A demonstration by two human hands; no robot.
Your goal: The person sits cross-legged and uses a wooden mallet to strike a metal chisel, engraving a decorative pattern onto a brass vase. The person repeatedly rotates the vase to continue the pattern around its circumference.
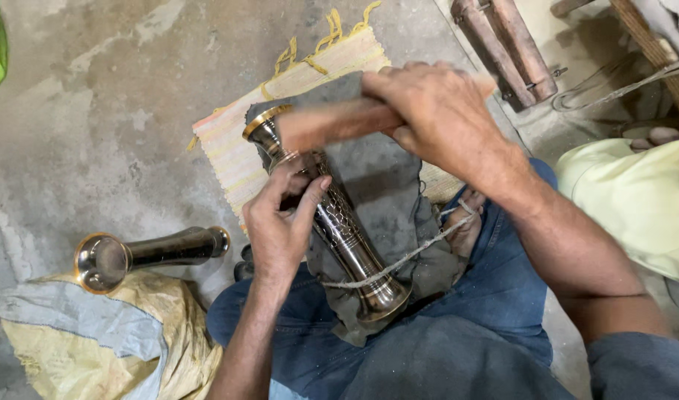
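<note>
The floor (95,111) is rough grey concrete, stained and patchy. A striped mat (228,144) with yellow fringe lies on it, and a dark grey cloth (384,192) is spread over the mat and the person's blue-trousered lap.

The left hand (284,218) reaches in from below, forearm rising from the lap. Its fingers (310,200) are curled closed around the upper neck of a dark metal vase (347,237), the thumb pressed along the patterned body. The vase lies tilted on the cloth, its brass-rimmed mouth just beyond the fingertips toward the mat, and its flared foot back toward the wrist, on the lap. A thin cord (406,258) crosses the vase below the left hand, near the foot.

The right hand (436,111) comes in from the right, closed in a fist on a wooden stick (332,124). The stick is blurred; it runs out past the knuckles to the left and sits just above the vase's mouth. Whether it touches the rim cannot be told.

A second vase (143,255) lies on its side on the floor, well left of the left hand, its mouth beside a yellow and grey sack (95,333). Wooden bars (506,48) lie beyond the right hand, and a pale yellow cloth (636,200) sits to its right.
</note>
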